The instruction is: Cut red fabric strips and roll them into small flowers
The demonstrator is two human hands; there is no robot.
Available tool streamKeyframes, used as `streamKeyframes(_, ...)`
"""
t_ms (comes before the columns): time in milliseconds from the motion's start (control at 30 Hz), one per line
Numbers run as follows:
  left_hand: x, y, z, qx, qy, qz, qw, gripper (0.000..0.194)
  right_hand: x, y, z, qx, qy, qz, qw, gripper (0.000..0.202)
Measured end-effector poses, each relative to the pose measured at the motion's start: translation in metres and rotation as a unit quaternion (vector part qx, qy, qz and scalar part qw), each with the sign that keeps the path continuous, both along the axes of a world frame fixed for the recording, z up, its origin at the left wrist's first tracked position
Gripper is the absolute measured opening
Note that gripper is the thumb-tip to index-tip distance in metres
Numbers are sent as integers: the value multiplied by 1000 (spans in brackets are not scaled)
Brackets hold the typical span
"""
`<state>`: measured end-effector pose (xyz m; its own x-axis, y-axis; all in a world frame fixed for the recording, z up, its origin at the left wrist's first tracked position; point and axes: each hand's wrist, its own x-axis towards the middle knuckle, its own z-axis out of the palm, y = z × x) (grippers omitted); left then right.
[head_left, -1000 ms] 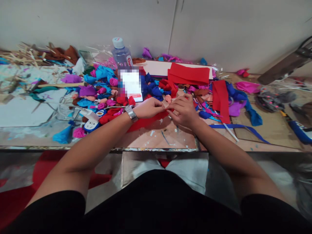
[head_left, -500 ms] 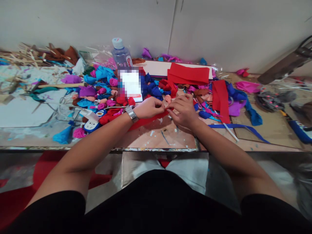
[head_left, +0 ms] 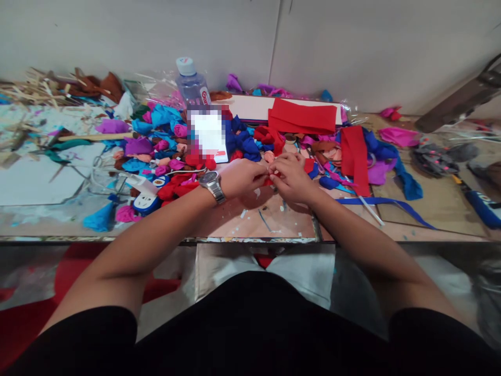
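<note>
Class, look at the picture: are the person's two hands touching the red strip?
Touching. The head view shows the left hand and right hand meeting fingertip to fingertip, pinching the red strip between them.

plain white wall at the back, long wooden table against it, red seat down low

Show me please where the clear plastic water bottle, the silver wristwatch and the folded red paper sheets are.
clear plastic water bottle (head_left: 190, 86), head view, on its body below the cap.
silver wristwatch (head_left: 212, 181), head view, on the watch face.
folded red paper sheets (head_left: 303, 116), head view, on the top sheet's middle.
</note>
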<state>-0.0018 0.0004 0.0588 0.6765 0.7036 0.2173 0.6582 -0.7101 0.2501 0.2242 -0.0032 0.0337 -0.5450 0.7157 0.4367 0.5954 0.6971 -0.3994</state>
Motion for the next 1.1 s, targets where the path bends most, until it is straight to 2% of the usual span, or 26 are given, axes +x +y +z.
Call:
streamKeyframes(100,0,2,-2,4,33,-3,999,35,2,2,-1,-10,4,-1,1000,7)
streamKeyframes(200,-1,4,-3,-23,41,16,999,35,4,4,-3,-19,19,1,1000,9)
streamKeyframes(467,-7,5,0,-104,-36,-4,994,29,4,5,-2,-36,-2,5,999,9)
streamKeyframes(600,-11,7,2,-149,-50,-11,988,34,4,6,-2,-40,-5,11,999,8)
streamKeyframes(833,-12,11,3,-145,-43,-31,988,39,7,5,-3,-41,10,26,999,11)
streamKeyframes(1100,-17,15,4,-186,-39,-38,981,29,8,7,-2,-30,8,24,999,11)
